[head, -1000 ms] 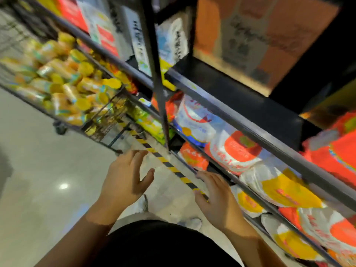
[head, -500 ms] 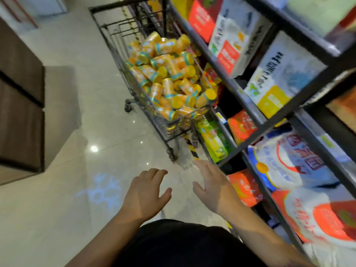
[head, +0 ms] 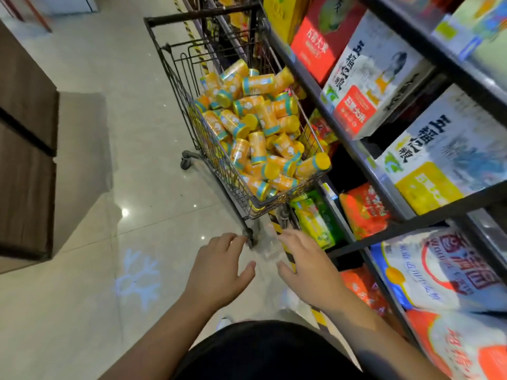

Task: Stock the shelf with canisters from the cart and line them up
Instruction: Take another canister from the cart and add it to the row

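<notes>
While the canisters (head: pixel 255 138) all lie heaped in the cart (head: pixel 192 17), the job looks barely begun. The left hand (head: pixel 219 272) and right hand (head: pixel 307 270), both hands loose and holding nothing, hang just before the cart. No canisters show on the shelf (head: pixel 384 182) beside the cart, but its top rows are cut off.

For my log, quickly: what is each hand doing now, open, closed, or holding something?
Left hand: open, fingers relaxed, holding nothing.
Right hand: open, fingers spread, holding nothing.
</notes>
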